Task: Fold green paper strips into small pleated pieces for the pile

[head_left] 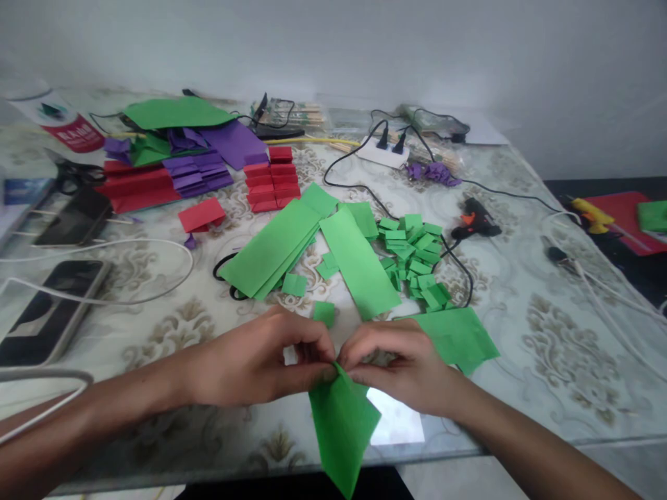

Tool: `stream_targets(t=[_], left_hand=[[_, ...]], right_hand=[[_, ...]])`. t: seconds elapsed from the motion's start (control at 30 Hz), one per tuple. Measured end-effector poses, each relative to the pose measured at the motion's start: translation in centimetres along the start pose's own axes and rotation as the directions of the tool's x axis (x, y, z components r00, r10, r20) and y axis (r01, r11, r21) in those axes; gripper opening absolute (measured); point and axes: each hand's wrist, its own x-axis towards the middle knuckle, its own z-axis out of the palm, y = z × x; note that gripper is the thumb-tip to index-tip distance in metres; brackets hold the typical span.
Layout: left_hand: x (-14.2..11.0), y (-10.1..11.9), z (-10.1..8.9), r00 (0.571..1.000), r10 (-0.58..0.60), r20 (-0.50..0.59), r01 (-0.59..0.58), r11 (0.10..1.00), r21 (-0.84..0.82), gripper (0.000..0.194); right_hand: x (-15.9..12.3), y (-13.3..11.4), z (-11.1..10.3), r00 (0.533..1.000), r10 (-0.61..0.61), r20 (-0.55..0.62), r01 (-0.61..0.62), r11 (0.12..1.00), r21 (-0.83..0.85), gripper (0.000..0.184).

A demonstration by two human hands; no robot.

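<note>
Near the table's front edge, my left hand and my right hand meet at the top of a green sheet of paper. Thumb and fingers of both hands pinch its upper end, and the sheet hangs below them, creased down its length. Just beyond my hands lie a small green paper square and a long green paper strip. Left of that is a stack of green strips. A pile of small green paper pieces sits to the right, with a green sheet nearer my right wrist.
Phones, scissors and a cup stand at the left. Folded red paper and purple paper lie farther back. A black glue gun, a white power strip and loose cables are on the right.
</note>
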Motion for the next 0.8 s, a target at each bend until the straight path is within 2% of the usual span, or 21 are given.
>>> stream_targets(t=[0.1, 0.23, 0.33, 0.5, 0.7, 0.8], left_hand=[[0.0, 0.0, 0.0, 0.999, 0.016, -0.041, -0.013, 0.997, 0.082, 0.008], [0.2, -0.3, 0.2, 0.992, -0.073, -0.103, 0.085, 0.989, 0.117, 0.015], [0.3, -0.6, 0.3, 0.987, -0.095, -0.133, 0.114, 0.983, 0.143, 0.017], [0.4, -1.0, 0.3, 0.990, 0.002, -0.143, 0.028, 0.978, 0.208, 0.021], [0.4, -1.2, 0.4, 0.988, 0.071, -0.135, -0.039, 0.973, 0.226, 0.020], [0.3, -1.1, 0.3, 0.986, 0.104, -0.128, -0.075, 0.973, 0.219, 0.019]], right_hand=[[0.1, -0.2, -0.1, 1.000, 0.012, -0.003, -0.012, 1.000, 0.000, 0.006], [-0.1, -0.6, -0.6, 0.986, 0.166, -0.014, -0.166, 0.986, 0.015, 0.025], [-0.2, -0.5, -0.8, 0.965, 0.261, 0.021, -0.261, 0.960, 0.102, 0.026], [0.0, -0.2, -0.4, 0.957, 0.289, -0.004, -0.287, 0.954, 0.087, 0.016], [0.2, 0.0, 0.2, 0.923, 0.384, 0.000, -0.374, 0.899, 0.228, 0.006], [0.1, 0.1, 0.3, 0.924, 0.383, -0.025, -0.365, 0.898, 0.245, 0.006]])
